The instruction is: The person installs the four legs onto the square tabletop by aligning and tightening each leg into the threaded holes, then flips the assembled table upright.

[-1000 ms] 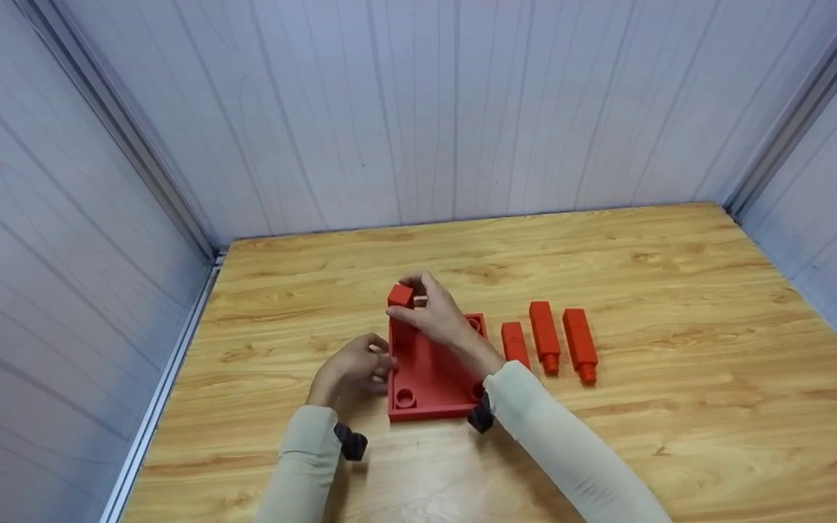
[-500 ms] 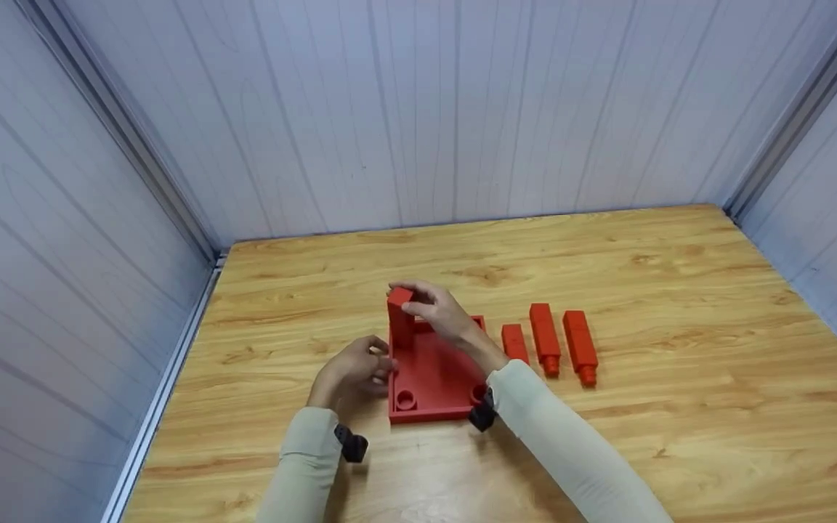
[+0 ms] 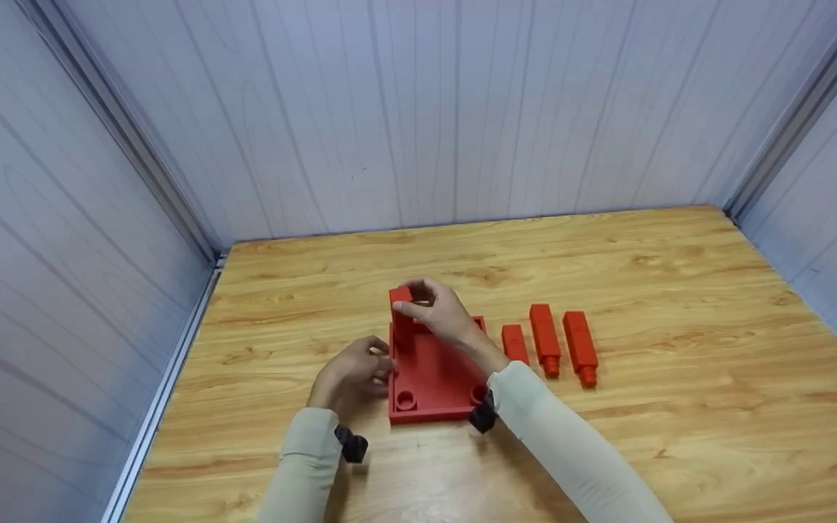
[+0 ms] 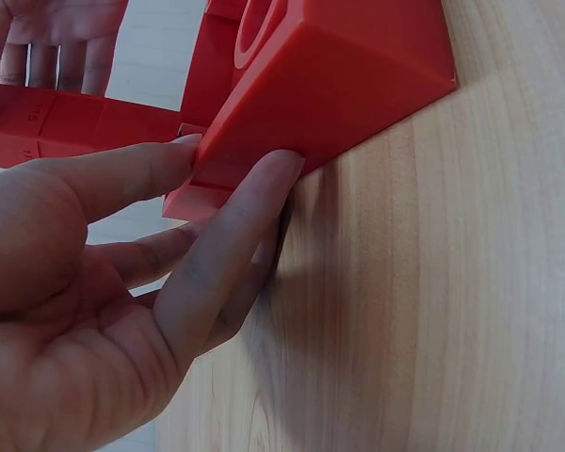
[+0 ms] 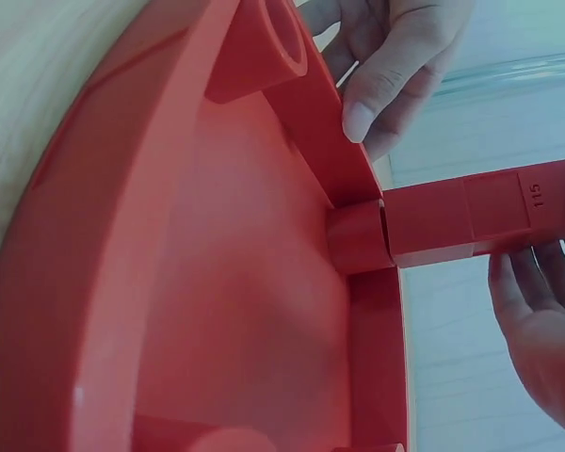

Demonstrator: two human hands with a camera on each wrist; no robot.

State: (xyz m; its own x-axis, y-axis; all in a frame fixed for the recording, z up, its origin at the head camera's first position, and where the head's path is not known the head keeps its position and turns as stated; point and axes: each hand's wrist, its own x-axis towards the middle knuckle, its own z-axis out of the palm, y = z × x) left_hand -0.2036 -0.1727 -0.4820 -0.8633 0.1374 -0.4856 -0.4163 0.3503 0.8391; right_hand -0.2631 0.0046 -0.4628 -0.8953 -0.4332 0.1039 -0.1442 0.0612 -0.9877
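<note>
A shallow red tray (image 3: 437, 378) with round corner sockets lies on the table in the head view. My right hand (image 3: 442, 311) pinches a red square post (image 3: 402, 323) near its top, thumb on one side and fingers behind. The post, marked 115, stands upright over the far-left socket (image 5: 358, 235); in the right wrist view its lower end meets the socket rim, with a thin dark gap on one side. My left hand (image 3: 357, 365) holds the tray's left wall, its thumb at the rim and fingers (image 4: 264, 193) against the outer side.
Three more red posts lie right of the tray: a partly hidden one (image 3: 514, 343) beside the right sleeve, a middle one (image 3: 545, 338) and a far-right one (image 3: 580, 347). Their round stubs, where visible, point toward me. Pale panel walls (image 3: 418, 109) border the wooden table (image 3: 680, 327).
The post in my right hand has gone from tilted, top face showing, to more upright over the far-left socket. My right fingers have shifted slightly on it. My left hand stays at the tray wall.
</note>
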